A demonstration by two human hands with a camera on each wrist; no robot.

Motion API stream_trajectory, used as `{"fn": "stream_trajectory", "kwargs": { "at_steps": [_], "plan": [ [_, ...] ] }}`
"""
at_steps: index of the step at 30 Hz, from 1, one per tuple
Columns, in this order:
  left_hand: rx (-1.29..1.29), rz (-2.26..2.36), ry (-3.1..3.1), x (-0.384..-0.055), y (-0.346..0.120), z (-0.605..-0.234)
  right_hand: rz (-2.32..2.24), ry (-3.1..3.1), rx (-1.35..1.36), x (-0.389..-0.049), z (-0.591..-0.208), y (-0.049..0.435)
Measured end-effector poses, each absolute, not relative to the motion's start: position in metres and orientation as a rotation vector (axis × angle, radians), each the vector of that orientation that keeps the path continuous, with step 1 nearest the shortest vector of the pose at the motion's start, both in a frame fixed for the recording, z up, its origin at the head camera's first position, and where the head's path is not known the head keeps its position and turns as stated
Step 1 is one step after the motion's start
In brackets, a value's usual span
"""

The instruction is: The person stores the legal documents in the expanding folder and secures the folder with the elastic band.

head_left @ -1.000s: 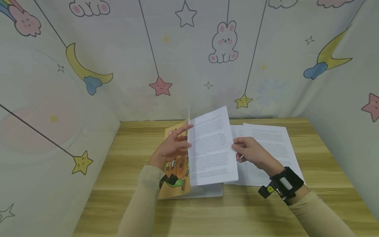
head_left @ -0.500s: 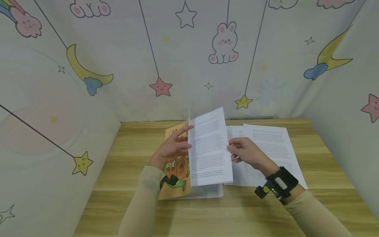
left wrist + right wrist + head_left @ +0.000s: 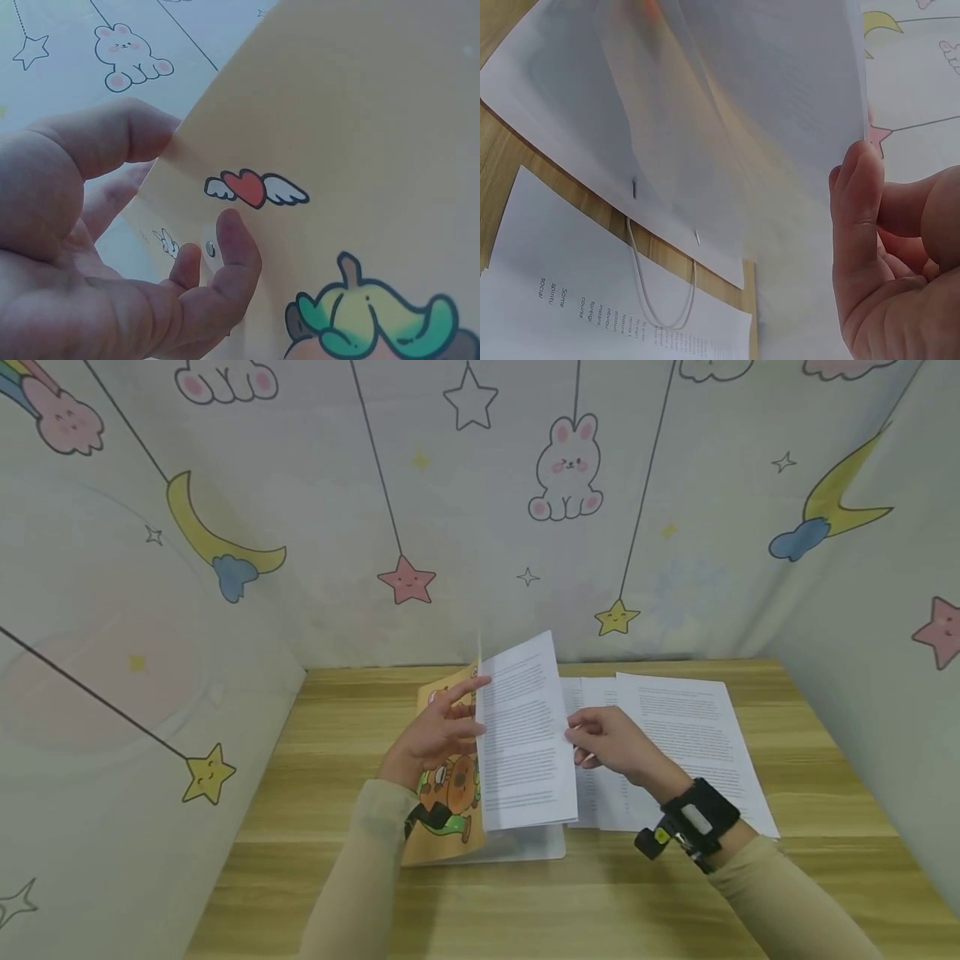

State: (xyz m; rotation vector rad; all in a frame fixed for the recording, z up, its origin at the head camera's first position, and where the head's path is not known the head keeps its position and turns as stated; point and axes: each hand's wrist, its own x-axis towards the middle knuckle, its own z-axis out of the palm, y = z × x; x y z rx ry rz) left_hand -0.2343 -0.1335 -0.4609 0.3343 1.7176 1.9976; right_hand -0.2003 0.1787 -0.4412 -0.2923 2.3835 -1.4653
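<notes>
My left hand (image 3: 435, 735) holds the raised edge of an orange cartoon-printed folder (image 3: 442, 810), the thumb side and the fingertips on opposite faces. In the left wrist view the folder's cover (image 3: 375, 127) shows a red winged heart and a round snap. Printed paper sheets (image 3: 525, 735) stand tilted, their left side running in behind the cover. With thumb and fingers my right hand (image 3: 615, 743) pinches the sheets' right edge, seen close in the right wrist view, where the fingers (image 3: 856, 187) meet the paper. How deep the sheets reach inside is hidden.
More printed sheets (image 3: 690, 718) lie overlapping on the wooden table (image 3: 570, 902) to the right. A thin cord loop (image 3: 640, 270) hangs from the folder's edge over them. Curtains (image 3: 480, 527) with cartoon prints enclose the table at the back and both sides.
My right hand has moved left with the pinched sheets, and less of their width shows beside the cover. My left hand and the folder have stayed in place.
</notes>
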Motion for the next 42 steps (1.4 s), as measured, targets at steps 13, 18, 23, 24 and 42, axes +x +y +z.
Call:
{"fn": "stream_trajectory", "kwargs": {
  "at_steps": [13,18,23,24,42],
  "plan": [
    [0.331,2.007,1.707,-0.235,-0.132,-0.460,-1.440,2.397,-0.292,-0.201,-0.436,0.176],
    [0.337,2.011,1.690,-0.234,-0.132,-0.458,-1.438,2.390,-0.295,-0.203,-0.433,0.180],
    [0.341,2.003,1.690,-0.234,-0.133,-0.458,-1.443,2.369,-0.306,-0.205,-0.435,0.177],
    [0.343,2.002,1.690,-0.234,-0.132,-0.458,-1.446,2.364,-0.312,-0.205,-0.436,0.175],
    [0.317,1.996,1.710,-0.232,-0.130,-0.457,-1.392,2.397,-0.378,-0.207,-0.437,0.151]
  ]
}}
